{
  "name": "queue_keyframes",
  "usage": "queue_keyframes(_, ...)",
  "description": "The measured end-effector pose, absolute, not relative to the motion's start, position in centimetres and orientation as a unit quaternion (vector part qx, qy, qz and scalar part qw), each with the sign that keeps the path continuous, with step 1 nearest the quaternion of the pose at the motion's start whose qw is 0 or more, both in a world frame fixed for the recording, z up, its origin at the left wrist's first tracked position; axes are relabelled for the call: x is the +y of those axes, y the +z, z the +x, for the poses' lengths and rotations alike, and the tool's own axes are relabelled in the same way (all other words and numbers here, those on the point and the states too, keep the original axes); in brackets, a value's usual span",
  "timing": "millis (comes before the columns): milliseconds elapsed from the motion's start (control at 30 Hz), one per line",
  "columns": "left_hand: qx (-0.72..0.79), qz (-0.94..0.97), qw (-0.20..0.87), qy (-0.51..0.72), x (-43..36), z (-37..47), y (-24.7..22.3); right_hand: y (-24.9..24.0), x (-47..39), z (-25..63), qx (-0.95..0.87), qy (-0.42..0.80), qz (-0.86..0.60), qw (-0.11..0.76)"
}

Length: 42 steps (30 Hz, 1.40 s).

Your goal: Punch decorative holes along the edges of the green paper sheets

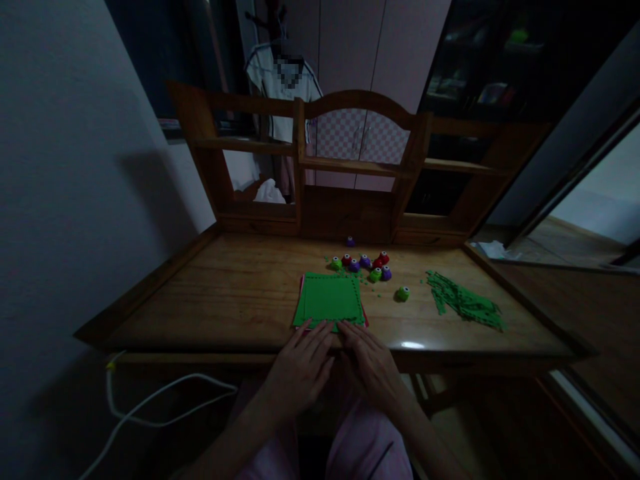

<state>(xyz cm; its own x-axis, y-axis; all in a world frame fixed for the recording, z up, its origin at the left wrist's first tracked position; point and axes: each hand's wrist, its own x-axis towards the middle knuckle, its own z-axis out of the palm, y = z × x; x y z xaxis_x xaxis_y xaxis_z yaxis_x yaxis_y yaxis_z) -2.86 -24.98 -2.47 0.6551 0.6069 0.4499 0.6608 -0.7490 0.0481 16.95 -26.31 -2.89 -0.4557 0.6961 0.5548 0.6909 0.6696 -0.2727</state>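
Observation:
Close to the desk's front edge lies a stack of green paper sheets [331,298], with small holes punched along its borders and red edges peeping out beneath. My left hand [303,360] rests its stretched fingertips on the near edge of the stack, left of the middle. Beside it my right hand [370,363] lays its extended fingers on the same edge, farther right. Neither hand grips anything. Behind the stack stand several small craft punches, among them a purple one [355,265], a red one [383,257] and a green one [376,274].
Punched green paper strips [465,300] lie in a pile at the right. A lone green punch [403,293] sits between strips and stack; another purple punch [350,241] is farther back. Tiny green bits dot the wooden desk [225,287]. A shelf unit [350,213] rises behind.

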Motion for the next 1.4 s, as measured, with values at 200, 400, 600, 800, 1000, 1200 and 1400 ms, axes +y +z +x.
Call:
queue_keyframes(200,-0.353,-0.904,0.083,-0.228,-24.7,-5.1,-3.1,-2.7,-26.2,16.9,-0.853,-0.009,-0.402,0.332)
queue_keyframes(400,-0.356,-0.893,0.115,-0.249,-24.9,-7.3,-3.9,-3.1,-25.9,18.2,-0.850,-0.039,-0.404,0.335)
queue_keyframes(600,-0.364,-0.890,0.122,-0.244,-25.1,-7.8,-3.9,-2.9,-26.1,19.6,-0.843,-0.055,-0.419,0.333)
queue_keyframes(800,-0.363,-0.891,0.118,-0.246,-24.9,-8.2,-4.1,-3.4,-26.4,19.6,-0.833,-0.041,-0.435,0.338)
queue_keyframes(1000,-0.388,-0.876,0.117,-0.262,-25.1,-8.2,-5.2,-3.6,-26.6,19.6,-0.826,-0.019,-0.452,0.335)
queue_keyframes(1200,-0.512,-0.784,0.098,-0.338,-24.6,-8.3,-4.2,-1.7,-26.8,18.5,-0.805,-0.025,-0.479,0.350)
queue_keyframes(1400,-0.514,-0.745,-0.036,-0.424,-19.7,-8.3,-0.9,0.8,-24.0,16.3,-0.783,0.031,-0.480,0.396)
